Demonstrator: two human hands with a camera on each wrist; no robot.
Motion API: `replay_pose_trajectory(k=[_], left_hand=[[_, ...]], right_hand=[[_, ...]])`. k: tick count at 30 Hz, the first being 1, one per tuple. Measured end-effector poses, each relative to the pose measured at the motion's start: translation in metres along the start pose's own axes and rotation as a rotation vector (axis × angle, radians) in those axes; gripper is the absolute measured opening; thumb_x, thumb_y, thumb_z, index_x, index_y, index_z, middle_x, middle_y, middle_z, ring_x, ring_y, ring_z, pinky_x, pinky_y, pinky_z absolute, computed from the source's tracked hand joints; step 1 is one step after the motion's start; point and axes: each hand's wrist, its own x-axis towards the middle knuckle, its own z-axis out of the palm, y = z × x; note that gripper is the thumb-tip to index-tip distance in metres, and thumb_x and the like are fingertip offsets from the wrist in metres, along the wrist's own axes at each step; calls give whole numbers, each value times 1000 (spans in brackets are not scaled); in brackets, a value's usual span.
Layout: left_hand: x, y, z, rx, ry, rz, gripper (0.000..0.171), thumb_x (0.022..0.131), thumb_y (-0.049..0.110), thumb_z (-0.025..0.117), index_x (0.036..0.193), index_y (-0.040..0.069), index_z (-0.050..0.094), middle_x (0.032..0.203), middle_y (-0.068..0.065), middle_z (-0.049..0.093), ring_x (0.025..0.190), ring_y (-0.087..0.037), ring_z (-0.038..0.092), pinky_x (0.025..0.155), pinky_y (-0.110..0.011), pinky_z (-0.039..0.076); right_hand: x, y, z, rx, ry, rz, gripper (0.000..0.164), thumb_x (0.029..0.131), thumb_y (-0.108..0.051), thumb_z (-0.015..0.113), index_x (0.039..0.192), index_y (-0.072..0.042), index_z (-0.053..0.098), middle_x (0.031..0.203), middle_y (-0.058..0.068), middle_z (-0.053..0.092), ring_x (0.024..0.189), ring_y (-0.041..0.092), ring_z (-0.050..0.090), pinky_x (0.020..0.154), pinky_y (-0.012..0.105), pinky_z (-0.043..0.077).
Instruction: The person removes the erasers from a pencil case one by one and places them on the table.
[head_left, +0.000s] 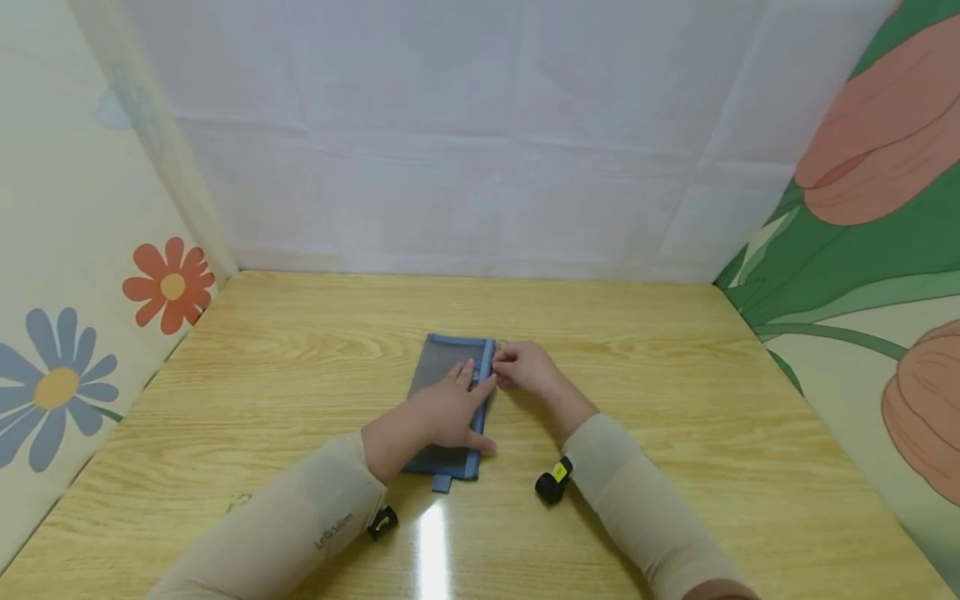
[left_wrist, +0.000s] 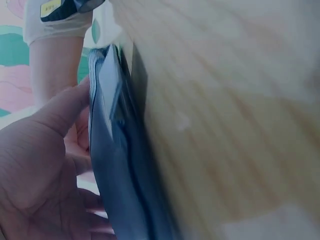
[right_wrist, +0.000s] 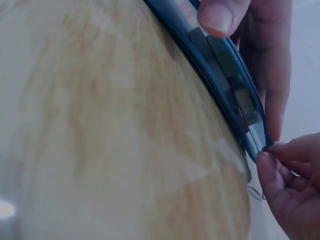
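A blue-edged zipper pouch (head_left: 433,364) with a dark see-through panel lies flat on the table. My left hand (head_left: 448,412) rests on it with fingers spread and extended, the thumb near its right edge. At the pouch's far right corner, my right hand (head_left: 530,369) pinches the end of the zipper; the slider itself is hidden by the fingertips. In the right wrist view the zipper (right_wrist: 200,64) gapes apart. Small dark and greenish blocky pieces (right_wrist: 230,67) show inside. A thin metal ring (right_wrist: 256,193) hangs by the pinching fingers.
The pouch lies mid-way on a wood-grain table (head_left: 675,400). A white sheet (head_left: 480,167) closes off the back, and flower-printed panels (head_left: 56,387) stand on both sides. A blue tab (head_left: 442,483) sticks out from the pouch's near edge.
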Motion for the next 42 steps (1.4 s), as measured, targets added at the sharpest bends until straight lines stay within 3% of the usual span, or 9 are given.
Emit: replay_pose_trajectory(k=[5, 11, 16, 18, 22, 26, 31, 38, 42], left_hand=[[6, 4, 2, -3, -10, -52, 79, 86, 52, 53, 148, 22, 15, 147, -29, 6, 129, -53, 14, 101, -57, 28], [12, 6, 0, -48, 21, -95, 58, 92, 25, 46, 146, 19, 24, 146, -29, 16, 133, -44, 16, 108, -53, 18], [13, 6, -3, -66, 109, -113, 50, 91, 16, 42, 140, 3, 36, 137, -32, 34, 127, -45, 30, 103, -51, 29], [12, 5, -4, -62, 159, -110, 43, 91, 15, 43, 130, -2, 47, 127, -29, 48, 123, -43, 38, 100, -49, 35], [12, 2, -4, -108, 214, -131, 34, 94, 19, 42, 117, -3, 56, 116, -23, 59, 120, -39, 44, 95, -47, 41], [12, -3, -4, -228, 230, -156, 47, 95, 25, 43, 131, -6, 44, 128, -23, 51, 111, -34, 53, 88, -43, 46], [8, -12, -5, -346, 236, -160, 56, 93, 23, 45, 140, -4, 30, 126, -20, 52, 86, -24, 57, 72, -36, 47], [-2, -23, -9, -431, 205, -181, 63, 90, 26, 48, 144, 5, 24, 141, -16, 38, 115, -28, 48, 95, -43, 40], [-5, -28, -9, -483, 200, -153, 66, 88, 24, 49, 145, 6, 22, 144, -14, 33, 126, -29, 39, 101, -43, 35]], right_hand=[[-2, -4, -2, -50, -7, -36, 14, 90, -8, 56, 96, -1, 66, 88, 8, 66, 73, 14, 63, 66, 26, 54], [-4, -6, -3, -32, -22, -57, 15, 90, -6, 55, 99, -1, 65, 90, 9, 65, 73, 16, 63, 66, 28, 54], [-4, -4, -5, -11, -39, -65, 14, 90, -4, 54, 99, 1, 64, 87, 10, 64, 73, 17, 64, 66, 28, 54], [-3, -3, -7, -11, -41, -68, 15, 90, -5, 55, 99, 0, 65, 86, 10, 64, 73, 16, 63, 66, 27, 54], [-2, -2, -12, 0, -32, -78, 16, 90, -6, 55, 101, 0, 65, 88, 10, 65, 73, 15, 62, 67, 27, 54], [-4, -3, -16, -11, -22, -75, 19, 90, -9, 55, 104, -2, 65, 89, 9, 64, 73, 16, 63, 67, 28, 54], [-7, -4, -19, -25, -30, -64, 20, 91, -10, 55, 106, -3, 64, 90, 8, 64, 75, 18, 63, 68, 28, 54], [-12, -4, -21, -57, -43, -86, 19, 88, -11, 59, 105, -3, 64, 83, 7, 63, 72, 17, 62, 67, 27, 53], [-15, -2, -22, -88, -56, -105, 20, 86, -9, 61, 105, -4, 65, 81, 5, 63, 70, 14, 59, 64, 25, 51]])
